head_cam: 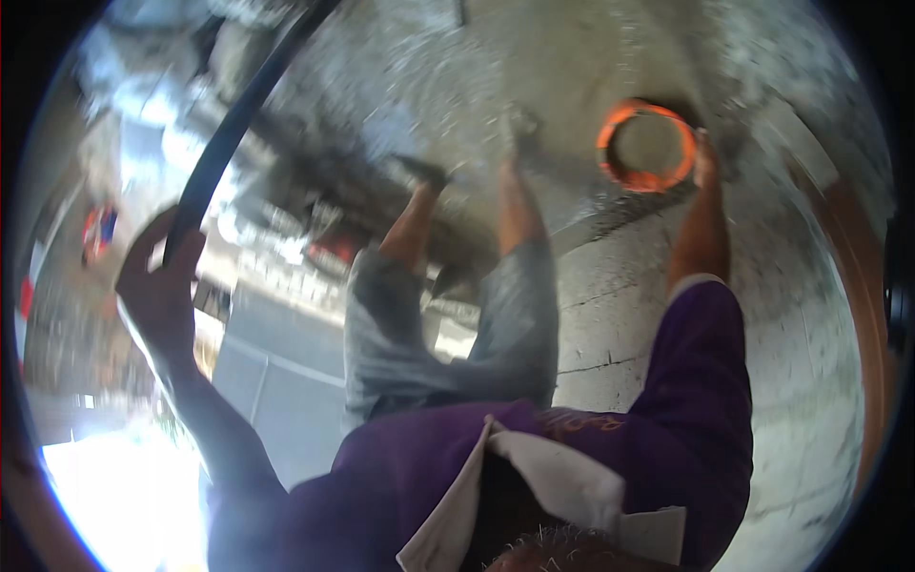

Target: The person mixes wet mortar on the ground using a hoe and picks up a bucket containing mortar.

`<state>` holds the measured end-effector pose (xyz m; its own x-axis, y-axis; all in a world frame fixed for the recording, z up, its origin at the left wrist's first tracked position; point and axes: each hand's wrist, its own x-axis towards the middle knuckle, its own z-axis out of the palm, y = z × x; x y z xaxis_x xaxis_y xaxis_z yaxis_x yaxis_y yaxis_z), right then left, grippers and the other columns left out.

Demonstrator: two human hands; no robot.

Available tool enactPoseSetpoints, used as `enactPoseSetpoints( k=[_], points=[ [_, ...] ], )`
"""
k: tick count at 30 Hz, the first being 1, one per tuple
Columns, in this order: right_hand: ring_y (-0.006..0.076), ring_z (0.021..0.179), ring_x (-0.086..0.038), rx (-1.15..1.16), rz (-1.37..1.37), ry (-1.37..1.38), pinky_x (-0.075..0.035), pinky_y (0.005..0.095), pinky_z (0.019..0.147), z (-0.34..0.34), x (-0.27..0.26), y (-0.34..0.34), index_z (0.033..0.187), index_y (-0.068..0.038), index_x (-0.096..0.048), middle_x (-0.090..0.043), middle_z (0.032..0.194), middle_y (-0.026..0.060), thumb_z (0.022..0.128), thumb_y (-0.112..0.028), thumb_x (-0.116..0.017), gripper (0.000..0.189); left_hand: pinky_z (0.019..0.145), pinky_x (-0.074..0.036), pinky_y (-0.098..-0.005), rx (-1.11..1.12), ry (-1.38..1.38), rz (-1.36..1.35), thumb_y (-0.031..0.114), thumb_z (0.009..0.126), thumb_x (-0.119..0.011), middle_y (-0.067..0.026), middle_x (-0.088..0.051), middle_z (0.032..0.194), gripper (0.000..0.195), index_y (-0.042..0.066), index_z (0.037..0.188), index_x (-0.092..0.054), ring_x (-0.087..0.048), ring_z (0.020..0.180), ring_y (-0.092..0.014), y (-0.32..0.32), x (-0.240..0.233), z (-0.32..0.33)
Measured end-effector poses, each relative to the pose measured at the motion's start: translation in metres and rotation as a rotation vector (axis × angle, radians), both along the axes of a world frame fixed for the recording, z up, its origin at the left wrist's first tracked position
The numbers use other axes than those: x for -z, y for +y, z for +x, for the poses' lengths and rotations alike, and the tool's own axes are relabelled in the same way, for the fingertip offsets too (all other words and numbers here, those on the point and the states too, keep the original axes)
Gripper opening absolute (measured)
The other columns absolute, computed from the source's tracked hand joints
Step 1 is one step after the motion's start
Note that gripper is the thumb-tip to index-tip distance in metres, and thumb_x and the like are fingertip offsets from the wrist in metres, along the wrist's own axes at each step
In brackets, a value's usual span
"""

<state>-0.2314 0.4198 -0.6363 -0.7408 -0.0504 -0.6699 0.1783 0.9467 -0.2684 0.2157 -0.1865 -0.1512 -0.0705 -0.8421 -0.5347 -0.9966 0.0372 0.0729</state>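
Observation:
My left hand, raised at the left of the view, is closed around the lower end of a long dark bar or strap, which runs up past the top edge. Low on the right side, my right hand grips the right rim of an orange ring, perhaps a coil of hose or cable. The ring is close to the wet-looking grey floor. Motion blur hides the fingers of both hands in part.
Blurred pale bags or bundles are piled at the upper left. A grey panel lies left of my legs. Along the right runs a brown edge or beam. The concrete floor has cracks. A small red and blue object is far left.

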Motion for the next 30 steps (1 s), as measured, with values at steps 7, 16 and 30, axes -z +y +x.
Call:
enactPoseSetpoints(
  k=[7,16,30],
  points=[
    [0.0141,0.062,-0.05,-0.084,0.027,-0.421,-0.041,0.0326,0.07,0.033,-0.067,-0.012,0.065,-0.009,-0.051,-0.048,0.06,0.0001,0.093,-0.069,-0.039,0.067,0.061,-0.048,-0.0233,-0.083,0.094,0.004,0.013,0.077,-0.077,-0.0005,-0.071,0.088,0.036,0.011,0.113,-0.071,-0.06,0.067,-0.007,-0.011,0.003,0.046],
    [0.0165,0.062,-0.048,-0.329,0.112,-0.266,-0.041,0.033,0.061,0.134,-0.145,-0.086,0.089,-0.006,-0.058,-0.05,0.072,0.0027,0.095,-0.055,-0.051,0.05,0.068,-0.057,-0.0384,0.376,0.286,-0.136,0.008,0.075,-0.061,-0.0182,-0.07,0.085,0.034,0.011,0.108,-0.07,-0.069,0.07,-0.028,0.002,-0.005,-0.007],
    [0.0099,0.045,-0.037,0.2,-0.565,-0.272,-0.036,0.0281,0.046,0.219,-0.585,-0.32,0.091,-0.002,-0.059,-0.038,0.056,-0.0024,0.09,-0.026,-0.066,0.026,0.097,-0.046,-0.0418,-0.049,0.511,-0.059,0.039,0.08,-0.073,-0.018,-0.058,0.129,0.057,0.008,0.126,-0.059,-0.058,0.115,-0.035,0.092,-0.106,0.188]
  ],
)
